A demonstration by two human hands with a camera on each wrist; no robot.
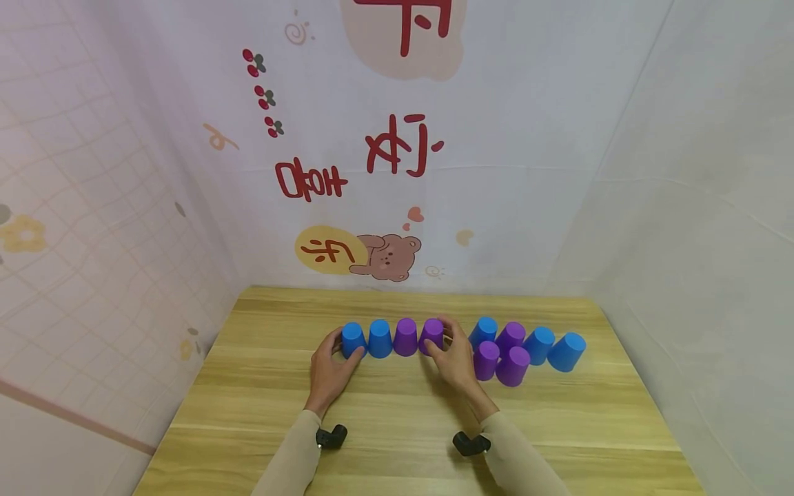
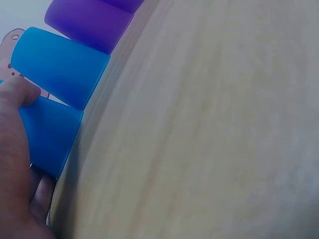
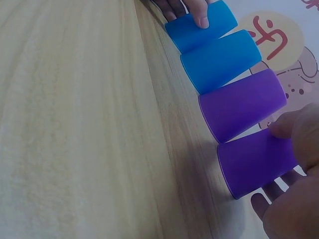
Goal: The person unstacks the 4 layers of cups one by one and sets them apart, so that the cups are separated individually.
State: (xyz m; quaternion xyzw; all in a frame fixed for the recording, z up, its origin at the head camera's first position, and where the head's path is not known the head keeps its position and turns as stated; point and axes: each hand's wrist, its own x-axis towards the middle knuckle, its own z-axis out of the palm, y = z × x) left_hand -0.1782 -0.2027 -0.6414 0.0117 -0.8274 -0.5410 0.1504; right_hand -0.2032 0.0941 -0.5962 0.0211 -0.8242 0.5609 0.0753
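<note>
Two blue cups and two purple cups stand upside down in one row on the wooden table. At the row's left end, my left hand (image 1: 331, 368) grips the outer blue cup (image 1: 353, 340), thumb in front and fingers round its left side. Beside it comes the inner blue cup (image 1: 380, 339), then the inner purple cup (image 1: 406, 337). My right hand (image 1: 455, 356) holds the outer purple cup (image 1: 432, 333) at the right end, its thumb on the near side. In the right wrist view, the cups' rims touch or nearly touch along the row.
Right of my right hand stands a cluster of upside-down cups, among them a blue cup (image 1: 566, 352) at the far right and a purple cup (image 1: 513, 366) in front. The wooden table (image 1: 397, 427) ends at a white printed cloth (image 1: 509, 207) behind and at both sides.
</note>
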